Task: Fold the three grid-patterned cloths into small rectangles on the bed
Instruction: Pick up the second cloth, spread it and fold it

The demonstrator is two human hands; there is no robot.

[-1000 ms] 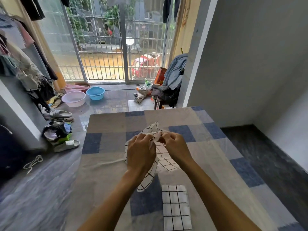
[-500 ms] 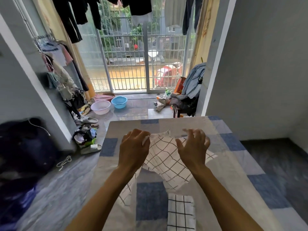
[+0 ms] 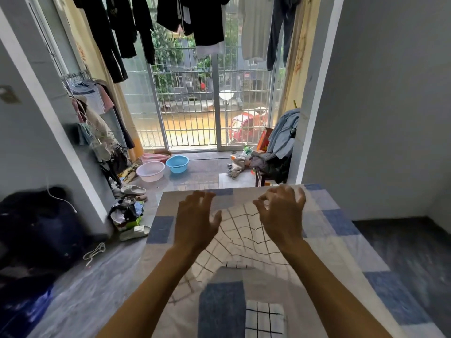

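Observation:
A white cloth with a thin dark grid [image 3: 244, 235] billows, blurred, over the middle of the bed [image 3: 341, 252], which has a blue, grey and beige patchwork cover. My left hand [image 3: 195, 218] hovers at the cloth's left edge with fingers spread. My right hand [image 3: 280, 213] hovers at its right edge with fingers splayed and loosely bent. Neither hand plainly holds the fabric. A second grid cloth, folded into a small rectangle [image 3: 264, 320], lies on the bed near the bottom edge, between my forearms. I see no third cloth.
A grey wall runs along the bed's right side. Left of the bed are a clothes pile [image 3: 127, 213], slippers [image 3: 133, 190] and a dark bag [image 3: 36, 230]. Beyond the bed's far end stand two basins [image 3: 150, 170] and a chair heaped with clothes [image 3: 273, 159]. Laundry hangs overhead.
My hands were together pinching the bunched cloth, then moved apart and opened. The cloth has spread out over the bed. The view has tilted upward.

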